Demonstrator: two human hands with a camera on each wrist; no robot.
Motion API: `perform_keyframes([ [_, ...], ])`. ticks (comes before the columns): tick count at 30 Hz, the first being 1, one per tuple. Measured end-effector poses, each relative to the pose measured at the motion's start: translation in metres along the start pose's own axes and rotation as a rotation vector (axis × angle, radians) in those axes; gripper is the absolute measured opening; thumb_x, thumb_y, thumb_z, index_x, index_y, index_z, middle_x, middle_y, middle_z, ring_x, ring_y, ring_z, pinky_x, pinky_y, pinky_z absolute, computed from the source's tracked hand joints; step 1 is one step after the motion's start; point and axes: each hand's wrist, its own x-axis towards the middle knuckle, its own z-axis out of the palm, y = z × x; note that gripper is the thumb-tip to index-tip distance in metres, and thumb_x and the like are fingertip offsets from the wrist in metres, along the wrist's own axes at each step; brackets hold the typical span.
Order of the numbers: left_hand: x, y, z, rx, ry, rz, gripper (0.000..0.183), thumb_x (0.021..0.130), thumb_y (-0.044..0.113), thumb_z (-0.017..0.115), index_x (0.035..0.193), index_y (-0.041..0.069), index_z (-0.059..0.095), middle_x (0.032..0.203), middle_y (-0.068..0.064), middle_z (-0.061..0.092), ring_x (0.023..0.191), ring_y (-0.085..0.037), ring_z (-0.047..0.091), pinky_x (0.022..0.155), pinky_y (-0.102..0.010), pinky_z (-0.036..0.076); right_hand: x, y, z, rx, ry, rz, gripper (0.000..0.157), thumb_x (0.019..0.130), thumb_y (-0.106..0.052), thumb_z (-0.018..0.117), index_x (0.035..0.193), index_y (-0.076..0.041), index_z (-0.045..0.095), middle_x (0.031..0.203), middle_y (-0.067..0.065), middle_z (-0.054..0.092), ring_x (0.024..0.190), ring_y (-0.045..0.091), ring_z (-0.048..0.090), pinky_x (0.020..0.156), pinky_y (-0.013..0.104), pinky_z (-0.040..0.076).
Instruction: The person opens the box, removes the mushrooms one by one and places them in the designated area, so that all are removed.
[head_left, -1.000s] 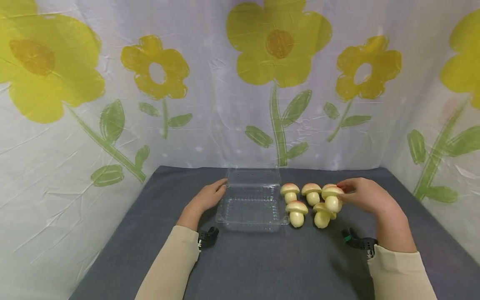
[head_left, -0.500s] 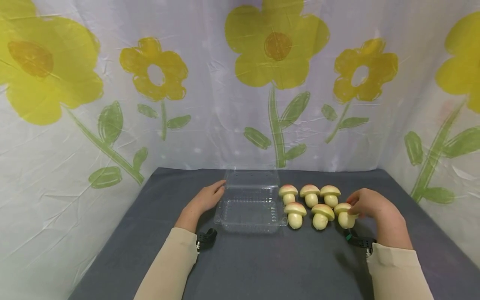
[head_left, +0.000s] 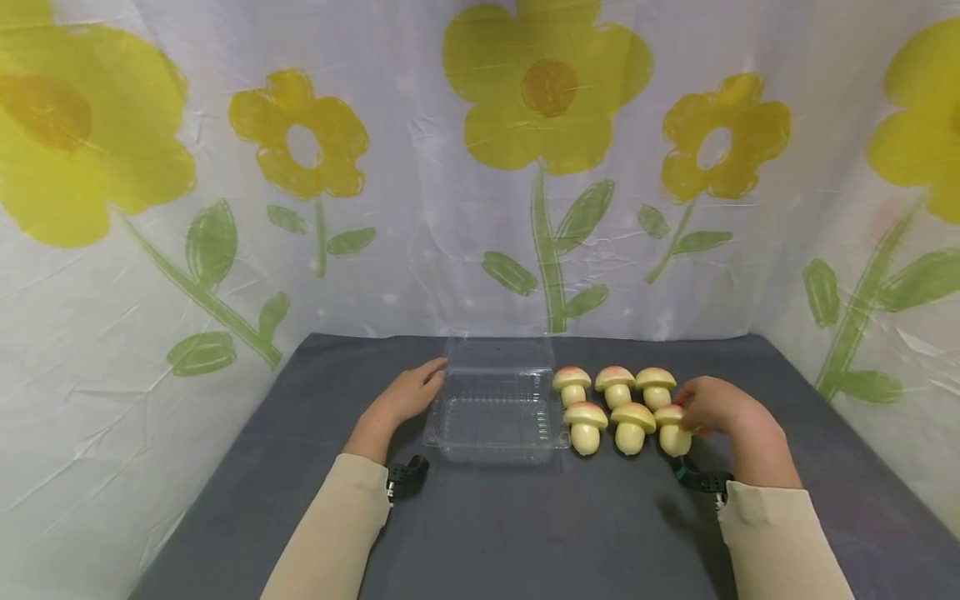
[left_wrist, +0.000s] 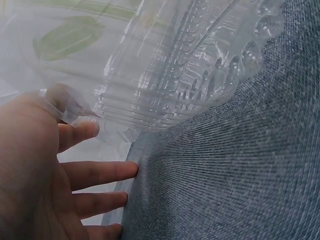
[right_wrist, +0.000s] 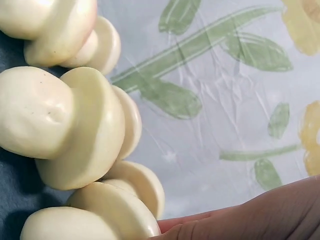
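Observation:
My left hand (head_left: 405, 394) is at the left side of a clear plastic clamshell box (head_left: 491, 429) with its lid raised. In the left wrist view, thumb and index finger of the left hand (left_wrist: 65, 165) pinch the box's rim (left_wrist: 115, 112); the other fingers extend over the cloth. To the right of the box, toy mushrooms with reddish-cream caps stand in two rows of three. My right hand (head_left: 723, 408) grips the cap of the front-right toy mushroom (head_left: 674, 433), also seen as a toy mushroom (right_wrist: 65, 225) low in the right wrist view. Most right fingers are hidden.
Beside the box stand the front-left mushroom (head_left: 585, 429) and front-middle mushroom (head_left: 632, 429), with the back-right mushroom (head_left: 656, 387) behind. Dark grey cloth (head_left: 525, 533) covers the table. A flower-print curtain (head_left: 420, 167) encloses the back and sides.
My right hand has brought a mushroom down from over the others to the front row's right end, then slid it left against its neighbour. The left hand stays at the box.

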Motion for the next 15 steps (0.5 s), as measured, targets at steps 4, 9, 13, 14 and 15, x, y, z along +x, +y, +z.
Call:
perform_keyframes([
  [4,-0.001,-0.004,0.002,-0.016,-0.006,-0.008,0.054,0.113,0.035,0.037,0.164,0.017,0.032,0.160,-0.015,0.041,0.142,-0.040,0.043,0.114,-0.062,0.036,0.001,-0.004,0.005,-0.043,-0.007,0.002,0.054,0.082,0.001,0.071,0.130,0.018,0.053,0.097,0.020,0.063,0.072,0.024,0.060,0.065,0.038,0.051],
  [9,-0.002,-0.010,0.008,-0.010,-0.005,-0.011,0.055,0.113,0.036,0.039,0.164,0.018,0.031,0.161,-0.015,0.039,0.145,-0.041,0.038,0.116,-0.063,0.032,-0.003,-0.006,0.008,-0.051,-0.019,0.053,0.064,0.083,-0.002,0.071,0.138,0.016,0.045,0.091,0.015,0.060,0.073,0.025,0.056,0.067,0.038,0.046],
  [13,-0.005,-0.012,0.012,-0.007,-0.012,-0.014,0.057,0.112,0.041,0.040,0.165,0.020,0.029,0.162,-0.014,0.038,0.146,-0.041,0.037,0.116,-0.064,0.031,-0.014,-0.012,0.006,-0.083,-0.001,0.087,0.074,0.086,-0.008,0.075,0.146,0.015,0.037,0.116,0.032,0.058,0.088,0.036,0.060,0.072,0.046,0.050],
  [14,-0.006,-0.013,0.013,-0.013,-0.016,-0.017,0.058,0.112,0.042,0.040,0.165,0.020,0.029,0.162,-0.014,0.037,0.146,-0.041,0.036,0.116,-0.065,0.030,-0.017,-0.015,0.005,-0.103,0.009,0.085,0.076,0.088,-0.011,0.076,0.147,0.015,0.036,0.124,0.036,0.055,0.094,0.041,0.061,0.075,0.050,0.052],
  [15,-0.007,-0.013,0.013,-0.020,-0.022,-0.026,0.059,0.112,0.043,0.040,0.165,0.021,0.028,0.163,-0.014,0.036,0.147,-0.041,0.036,0.116,-0.065,0.030,-0.020,-0.018,0.005,-0.128,0.027,0.076,0.079,0.089,-0.015,0.077,0.148,0.016,0.035,0.131,0.039,0.052,0.101,0.046,0.060,0.078,0.053,0.052],
])
